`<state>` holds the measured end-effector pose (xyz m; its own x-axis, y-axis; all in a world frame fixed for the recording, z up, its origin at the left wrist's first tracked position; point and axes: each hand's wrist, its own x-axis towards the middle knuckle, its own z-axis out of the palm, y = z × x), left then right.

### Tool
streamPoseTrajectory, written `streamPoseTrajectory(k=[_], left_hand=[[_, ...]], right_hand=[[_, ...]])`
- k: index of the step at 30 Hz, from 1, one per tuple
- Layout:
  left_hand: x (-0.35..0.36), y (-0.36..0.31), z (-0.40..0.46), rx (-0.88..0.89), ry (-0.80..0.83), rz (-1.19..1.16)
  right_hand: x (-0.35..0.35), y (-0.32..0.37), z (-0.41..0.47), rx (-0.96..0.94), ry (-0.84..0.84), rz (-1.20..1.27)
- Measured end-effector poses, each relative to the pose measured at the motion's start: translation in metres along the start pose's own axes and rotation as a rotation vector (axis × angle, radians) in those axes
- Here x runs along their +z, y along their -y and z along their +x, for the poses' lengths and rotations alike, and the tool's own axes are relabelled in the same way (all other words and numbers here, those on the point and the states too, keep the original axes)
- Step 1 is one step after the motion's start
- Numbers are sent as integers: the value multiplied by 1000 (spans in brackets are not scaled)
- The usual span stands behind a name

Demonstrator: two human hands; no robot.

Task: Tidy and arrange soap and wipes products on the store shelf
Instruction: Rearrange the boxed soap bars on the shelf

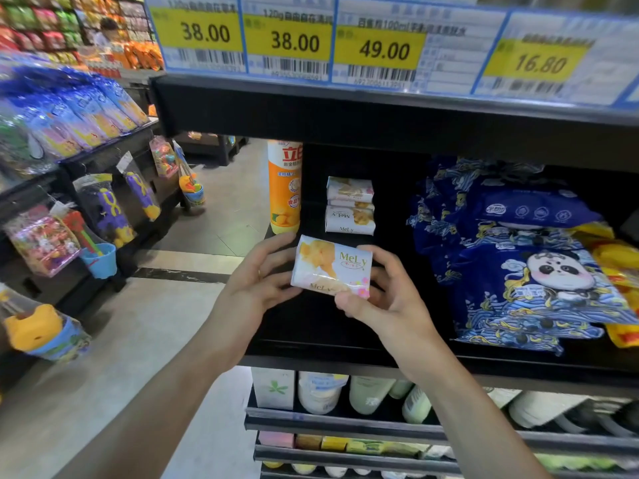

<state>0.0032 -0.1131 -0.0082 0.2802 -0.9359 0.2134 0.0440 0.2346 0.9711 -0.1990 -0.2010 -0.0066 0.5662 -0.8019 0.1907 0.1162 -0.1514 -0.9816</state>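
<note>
A white MeLy soap bar (pixel 331 267) with a yellow flower print is held between both hands above the front of the black shelf (pixel 311 344). My left hand (pixel 257 280) grips its left end, and my right hand (pixel 382 295) grips its right end and lower edge. Deeper on the shelf stands a small stack of the same soap bars (pixel 350 206). To the right lie several blue wipes packs (pixel 525 281) with a panda print, piled and leaning.
An orange detergent bottle (pixel 285 188) stands at the shelf's left end. Yellow packs (pixel 619 271) lie at the far right. Price tags (pixel 294 41) line the shelf above. White bottles (pixel 321 392) fill the shelf below. Toys (pixel 103 209) hang across the aisle on the left.
</note>
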Motion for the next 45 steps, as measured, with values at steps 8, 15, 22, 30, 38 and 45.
streamPoseTrajectory(k=[8, 15, 22, 30, 38, 45], left_hand=[[5, 5, -4, 102, 57, 207], [5, 4, -5, 97, 64, 220], [6, 0, -5, 76, 40, 219], [4, 0, -5, 35, 26, 231], [7, -1, -7, 17, 50, 263], [10, -3, -8, -26, 45, 291]], right_hand=[[2, 5, 0, 37, -5, 22], [6, 3, 1, 55, -9, -36], [11, 2, 1, 32, -58, -125], [5, 4, -4, -49, 19, -131], [0, 4, -1, -46, 33, -33], [2, 5, 0, -23, -4, 12]])
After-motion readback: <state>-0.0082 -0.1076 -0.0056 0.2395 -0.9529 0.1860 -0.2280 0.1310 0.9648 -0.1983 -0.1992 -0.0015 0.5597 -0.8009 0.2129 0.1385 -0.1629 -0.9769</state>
